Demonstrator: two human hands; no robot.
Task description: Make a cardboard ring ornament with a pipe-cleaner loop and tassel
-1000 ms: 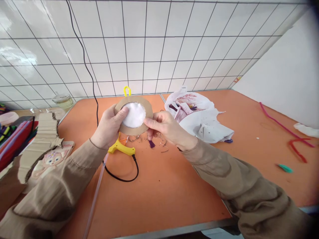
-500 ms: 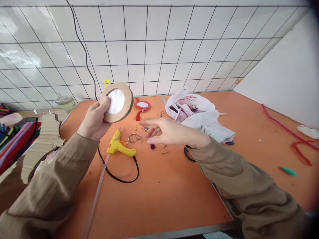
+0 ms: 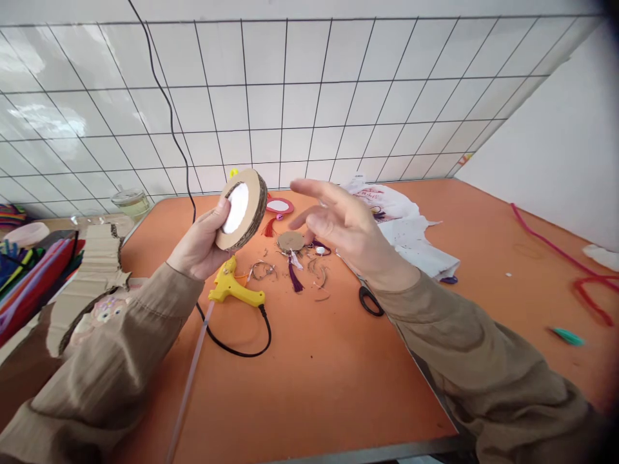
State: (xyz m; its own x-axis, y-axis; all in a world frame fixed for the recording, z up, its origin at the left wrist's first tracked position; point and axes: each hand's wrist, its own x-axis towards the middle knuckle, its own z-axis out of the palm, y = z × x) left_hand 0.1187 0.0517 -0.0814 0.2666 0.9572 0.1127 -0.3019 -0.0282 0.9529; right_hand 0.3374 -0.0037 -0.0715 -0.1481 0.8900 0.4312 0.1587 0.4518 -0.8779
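Gripped in my left hand (image 3: 203, 235) is a round cardboard ring (image 3: 252, 203) with a white disc in its centre. It is tilted, so its corrugated edge faces right, and a bit of yellow (image 3: 234, 173) pokes up behind it. My right hand (image 3: 343, 225) hovers to the right of the ring, apart from it, fingers spread and holding nothing. Below that hand a small cardboard disc (image 3: 291, 241) lies on the table beside a purple tassel (image 3: 294, 276). A yellow glue gun (image 3: 235, 283) with a long glue stick rests beneath my left hand.
An orange table (image 3: 309, 393) carries cardboard scraps (image 3: 264, 269), a red-rimmed oval piece (image 3: 279, 205) with a red tassel, black scissor handles (image 3: 371, 301) and a white plastic bag (image 3: 411, 225). Torn cardboard (image 3: 99, 264) and coloured pipe cleaners (image 3: 36, 274) lie left. A glass jar (image 3: 130, 201) stands behind.
My left hand has moved right and turned the ring so its edge shows more. My right hand has risen and shifted right with fingers opening, uncovering the small cardboard disc and purple tassel.
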